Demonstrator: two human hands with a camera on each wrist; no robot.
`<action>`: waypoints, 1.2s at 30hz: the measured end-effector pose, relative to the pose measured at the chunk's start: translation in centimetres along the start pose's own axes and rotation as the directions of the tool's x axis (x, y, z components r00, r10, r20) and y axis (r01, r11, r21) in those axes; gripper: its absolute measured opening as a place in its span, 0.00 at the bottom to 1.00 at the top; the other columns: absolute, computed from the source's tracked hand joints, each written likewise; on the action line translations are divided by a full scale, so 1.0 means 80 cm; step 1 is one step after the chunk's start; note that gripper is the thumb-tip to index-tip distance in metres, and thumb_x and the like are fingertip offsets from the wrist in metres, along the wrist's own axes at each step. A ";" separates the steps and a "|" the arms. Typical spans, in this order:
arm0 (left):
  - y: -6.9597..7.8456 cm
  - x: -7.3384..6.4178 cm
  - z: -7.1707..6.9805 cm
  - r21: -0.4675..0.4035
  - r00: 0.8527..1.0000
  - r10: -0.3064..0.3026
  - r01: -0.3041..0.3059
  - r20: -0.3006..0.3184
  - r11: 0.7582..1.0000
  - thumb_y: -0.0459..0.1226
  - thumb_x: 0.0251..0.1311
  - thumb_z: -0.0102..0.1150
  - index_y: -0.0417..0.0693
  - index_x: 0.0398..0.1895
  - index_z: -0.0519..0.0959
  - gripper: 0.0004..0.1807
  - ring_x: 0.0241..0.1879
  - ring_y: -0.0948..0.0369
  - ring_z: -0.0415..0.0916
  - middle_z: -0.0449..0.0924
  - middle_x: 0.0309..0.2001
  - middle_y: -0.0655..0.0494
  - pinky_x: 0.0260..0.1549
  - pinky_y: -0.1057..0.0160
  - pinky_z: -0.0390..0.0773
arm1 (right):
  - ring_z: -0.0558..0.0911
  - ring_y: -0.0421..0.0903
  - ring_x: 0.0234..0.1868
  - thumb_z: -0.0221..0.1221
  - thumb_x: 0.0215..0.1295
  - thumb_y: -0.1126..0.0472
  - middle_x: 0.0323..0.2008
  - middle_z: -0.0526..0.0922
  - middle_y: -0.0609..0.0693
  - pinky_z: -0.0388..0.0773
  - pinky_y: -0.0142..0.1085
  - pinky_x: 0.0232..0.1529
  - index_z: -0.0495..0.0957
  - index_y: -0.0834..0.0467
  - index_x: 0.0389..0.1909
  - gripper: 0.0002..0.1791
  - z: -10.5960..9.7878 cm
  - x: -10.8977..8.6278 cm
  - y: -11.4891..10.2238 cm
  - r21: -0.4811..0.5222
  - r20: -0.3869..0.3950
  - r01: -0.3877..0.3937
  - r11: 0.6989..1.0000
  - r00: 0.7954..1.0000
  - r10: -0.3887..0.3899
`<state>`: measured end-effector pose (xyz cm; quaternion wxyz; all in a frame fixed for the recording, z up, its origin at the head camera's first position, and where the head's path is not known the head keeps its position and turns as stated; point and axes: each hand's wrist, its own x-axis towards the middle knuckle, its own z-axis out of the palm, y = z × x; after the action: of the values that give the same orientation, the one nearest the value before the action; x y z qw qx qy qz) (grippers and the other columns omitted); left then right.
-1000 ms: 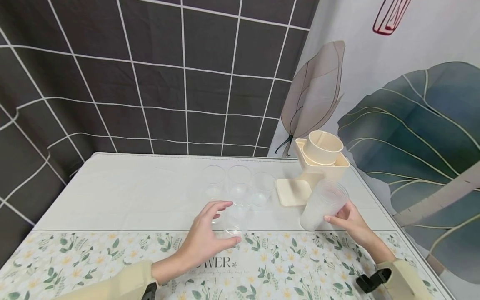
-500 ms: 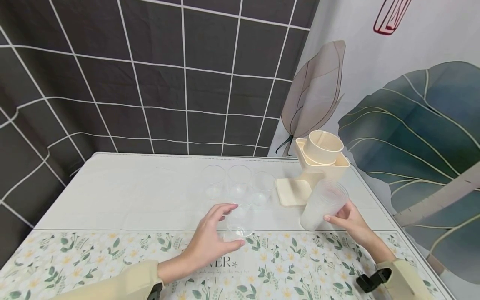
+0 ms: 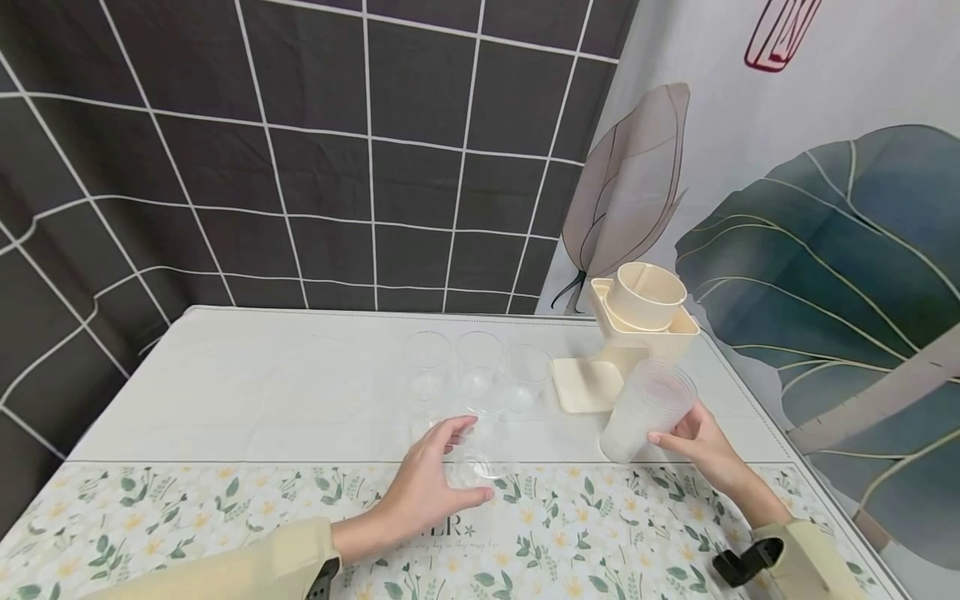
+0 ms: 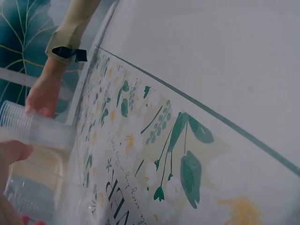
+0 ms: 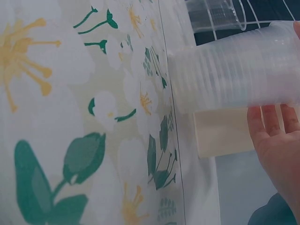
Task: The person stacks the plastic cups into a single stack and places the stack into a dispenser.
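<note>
A clear plastic cup [image 3: 480, 468] stands between the fingers and thumb of my left hand [image 3: 422, 483], which grips its side near the edge of the floral print. In the left wrist view that cup [image 4: 35, 194] shows below the thumb. My right hand [image 3: 701, 442] holds a tall stack of nested clear plastic cups [image 3: 643, 412], tilted a little, its lower end at the table. In the right wrist view, fingers bear against one side of the stack [image 5: 229, 70]. Several more clear cups [image 3: 478, 367] stand in rows just beyond my left hand.
A cream plastic stand [image 3: 588, 385] with a round holder [image 3: 647, 296] on top is behind the stack. The table cover [image 3: 247, 383] is white at the back and flowered in front. A dark gridded curtain [image 3: 300, 167] hangs along the far edge.
My left hand has shifted slightly right and toward me, and the cup in its grip has come nearer me, away from the rows. My right hand and the stack stay put.
</note>
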<state>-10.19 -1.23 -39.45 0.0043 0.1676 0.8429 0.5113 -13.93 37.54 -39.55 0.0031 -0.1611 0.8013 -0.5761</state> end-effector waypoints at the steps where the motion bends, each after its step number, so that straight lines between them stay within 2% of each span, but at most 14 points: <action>1: -0.002 0.001 0.001 0.005 1.000 -0.001 0.001 0.004 1.000 0.42 0.41 0.76 0.49 0.65 0.66 0.44 0.57 0.55 0.72 0.74 0.60 0.52 0.57 0.52 0.75 | 0.73 0.22 0.55 0.56 0.60 0.76 0.58 0.68 0.29 0.74 0.18 0.50 0.54 0.47 0.70 0.40 0.000 0.000 0.000 0.001 0.000 0.000 1.000 1.000 0.000; 7: -0.007 0.008 0.003 0.014 1.000 0.011 -0.011 0.000 1.000 0.43 0.42 0.76 0.46 0.63 0.68 0.42 0.58 0.54 0.73 0.75 0.58 0.49 0.57 0.55 0.76 | 0.73 0.21 0.55 0.56 0.60 0.76 0.58 0.68 0.28 0.74 0.18 0.50 0.53 0.49 0.70 0.40 -0.001 0.001 0.002 -0.013 -0.005 -0.001 1.000 1.000 0.001; 12: 0.001 0.009 0.003 -0.020 0.999 0.033 -0.033 0.009 0.999 0.44 0.41 0.76 0.47 0.62 0.70 0.41 0.56 0.54 0.74 0.77 0.57 0.49 0.55 0.57 0.77 | 0.72 0.21 0.55 0.56 0.61 0.75 0.57 0.68 0.28 0.74 0.17 0.50 0.53 0.49 0.71 0.40 -0.001 0.001 0.002 -0.032 -0.009 -0.010 0.999 1.000 0.010; 20: 0.029 0.016 0.004 -0.116 0.996 0.081 -0.077 0.028 0.990 0.40 0.41 0.76 0.51 0.59 0.64 0.40 0.55 0.56 0.74 0.77 0.55 0.57 0.55 0.61 0.76 | 0.73 0.21 0.55 0.56 0.60 0.76 0.58 0.68 0.28 0.74 0.17 0.50 0.53 0.49 0.70 0.40 0.001 0.000 0.001 -0.012 -0.001 0.004 1.000 1.000 -0.004; 25: 0.048 0.025 0.008 -0.155 0.991 0.128 -0.122 0.029 0.980 0.40 0.41 0.76 0.52 0.58 0.65 0.40 0.53 0.60 0.74 0.78 0.55 0.59 0.55 0.63 0.76 | 0.73 0.22 0.55 0.56 0.60 0.76 0.58 0.68 0.29 0.74 0.18 0.50 0.53 0.49 0.70 0.41 0.000 0.000 0.002 -0.002 -0.001 0.005 1.000 1.000 -0.005; 30: 0.065 0.036 0.013 -0.180 0.986 0.166 -0.161 0.010 0.970 0.39 0.41 0.76 0.51 0.60 0.65 0.40 0.53 0.63 0.73 0.77 0.55 0.60 0.55 0.64 0.76 | 0.73 0.22 0.55 0.56 0.60 0.76 0.58 0.68 0.29 0.75 0.18 0.50 0.53 0.49 0.71 0.41 -0.001 0.001 0.001 -0.005 -0.004 -0.001 1.000 1.000 0.001; 36: 0.083 0.052 0.020 -0.199 0.985 0.170 -0.170 -0.019 0.965 0.40 0.41 0.76 0.51 0.61 0.65 0.41 0.53 0.63 0.73 0.77 0.54 0.60 0.56 0.65 0.75 | 0.73 0.22 0.55 0.56 0.61 0.76 0.58 0.68 0.29 0.75 0.18 0.50 0.53 0.50 0.71 0.40 -0.001 0.000 0.001 -0.002 0.001 0.012 1.000 1.000 -0.012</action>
<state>-12.01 4.13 -33.83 -0.0237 0.2373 0.7699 0.5920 -13.94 37.64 -39.57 -0.0002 -0.1659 0.8009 -0.5754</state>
